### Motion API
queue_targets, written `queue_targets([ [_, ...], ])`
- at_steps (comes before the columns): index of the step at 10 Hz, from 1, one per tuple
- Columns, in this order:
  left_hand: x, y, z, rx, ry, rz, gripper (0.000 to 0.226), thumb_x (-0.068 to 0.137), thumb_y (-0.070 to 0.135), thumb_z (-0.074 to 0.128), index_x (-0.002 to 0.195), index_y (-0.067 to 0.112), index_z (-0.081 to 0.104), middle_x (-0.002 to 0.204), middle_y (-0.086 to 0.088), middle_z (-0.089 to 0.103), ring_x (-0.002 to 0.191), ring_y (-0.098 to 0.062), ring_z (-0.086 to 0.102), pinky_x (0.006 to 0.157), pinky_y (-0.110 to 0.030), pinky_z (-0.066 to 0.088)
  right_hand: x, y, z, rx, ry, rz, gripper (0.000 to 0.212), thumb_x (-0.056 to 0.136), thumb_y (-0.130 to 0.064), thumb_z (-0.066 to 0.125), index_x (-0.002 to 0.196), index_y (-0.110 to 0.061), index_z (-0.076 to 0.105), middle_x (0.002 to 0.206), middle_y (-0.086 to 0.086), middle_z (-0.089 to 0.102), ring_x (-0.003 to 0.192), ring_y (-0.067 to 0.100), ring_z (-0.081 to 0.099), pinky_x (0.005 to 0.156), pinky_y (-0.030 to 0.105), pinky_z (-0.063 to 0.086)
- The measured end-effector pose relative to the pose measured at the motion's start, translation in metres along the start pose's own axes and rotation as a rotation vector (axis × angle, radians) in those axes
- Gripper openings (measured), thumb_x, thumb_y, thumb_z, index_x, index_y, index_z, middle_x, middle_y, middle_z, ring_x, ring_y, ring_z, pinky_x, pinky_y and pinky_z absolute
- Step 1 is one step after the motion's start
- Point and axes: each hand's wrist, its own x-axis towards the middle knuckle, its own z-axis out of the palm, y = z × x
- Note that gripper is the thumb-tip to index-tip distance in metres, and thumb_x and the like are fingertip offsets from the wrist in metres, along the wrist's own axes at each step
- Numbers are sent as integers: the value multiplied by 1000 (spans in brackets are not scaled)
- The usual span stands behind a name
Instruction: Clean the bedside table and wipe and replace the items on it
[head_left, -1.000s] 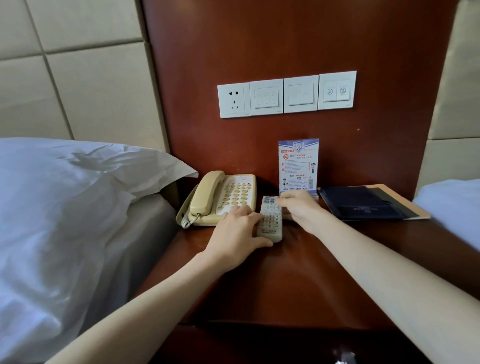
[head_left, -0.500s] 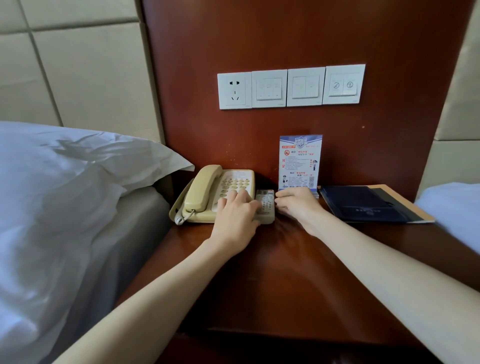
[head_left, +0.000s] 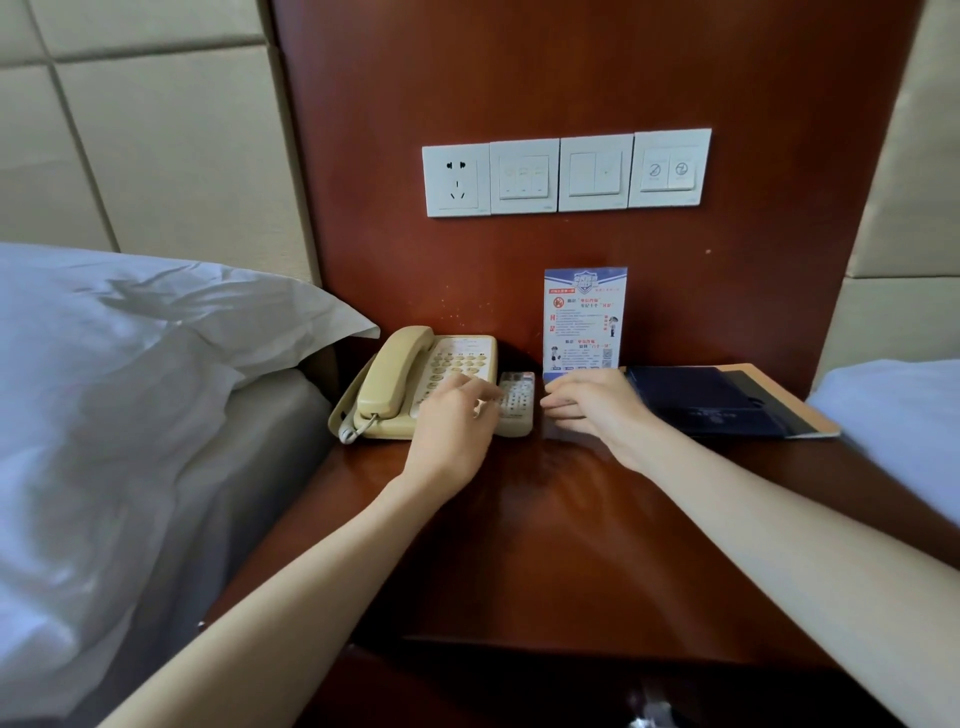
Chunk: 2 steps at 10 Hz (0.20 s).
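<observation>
At frame centre, the left hand (head_left: 457, 418) is laying relaxed fingers on the grey plastic remote control (head_left: 518, 408), which is likely light and stiff and best pinched by its long edges. The right hand (head_left: 592, 410) is hovering empty, loosely curled.

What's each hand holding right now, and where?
Nothing gripped: left hand touches the remote at its left edge; right hand open beside it.

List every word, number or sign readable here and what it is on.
Standing card: Chinese print, a red round sign and a QR code; too small to read.
Rightmost switch plate: two circled symbols, no words legible.
Telephone keypad: markings blurred.
Remote control: button labels blurred.
Dark folder: faint stamp, unreadable.
No text can be quoted.
</observation>
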Motion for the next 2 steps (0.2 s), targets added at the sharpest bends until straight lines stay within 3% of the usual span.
queue_targets([
  [1, -9, 8, -7, -208, 11, -71, 22, 90, 10, 49, 100, 14, 69, 101, -1, 65, 90, -12, 60, 81, -24, 45, -7, -3, -10, -8, -35, -8, 23, 90, -8, 58, 110, 1, 65, 100, 19, 71, 94, 27, 69, 86, 33, 55],
  [2, -14, 21, -12, -579, -59, -322, 25, 93, 7, 43, 98, 12, 66, 96, -7, 69, 83, -10, 65, 78, -25, 50, -20, -8, -22, -1, -23, -1, 23, 90, -13, 59, 108, 0, 67, 100, 16, 72, 93, 24, 70, 87, 34, 55],
])
